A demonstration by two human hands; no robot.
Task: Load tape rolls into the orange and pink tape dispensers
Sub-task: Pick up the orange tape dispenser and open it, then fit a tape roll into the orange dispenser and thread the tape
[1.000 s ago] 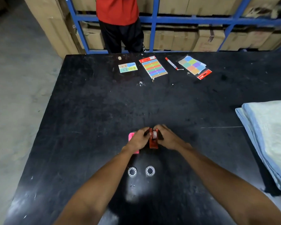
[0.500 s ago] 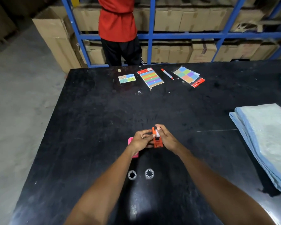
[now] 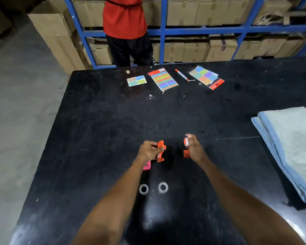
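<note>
Your left hand (image 3: 148,151) is closed round one orange half (image 3: 160,150) of the orange dispenser; your right hand (image 3: 194,149) grips the other half (image 3: 186,147), which has a white roll seated at its top; the two halves are apart, both lifted clear of the desk (image 3: 99,131). Pink dispenser (image 3: 147,165) lies on the desk just under your left wrist, mostly hidden. Two tape rolls (image 3: 144,189) sit side by side on the desk nearer you, between your forearms, not touching each other.

Desk top is black, matte, scuffed, with pale flecks and a thin white line right of centre; glare patch on the near edge. Far edge carries a small card (image 3: 136,81), a striped pack (image 3: 162,81), a marker (image 3: 181,74) and a pack of coloured squares (image 3: 206,76), all well apart from your hands. A folded blue cloth (image 3: 290,144) lies on the right side of the desk, overhanging toward the edge of view.

Room: grey concrete floor (image 3: 19,106) to the left; blue steel racking (image 3: 162,30) behind the desk, packed with cardboard boxes (image 3: 194,48); a tall box (image 3: 55,36) stands on the floor at the rack's left end. A person in a red top (image 3: 125,16) and dark trousers stands at the far side, against the rack.
</note>
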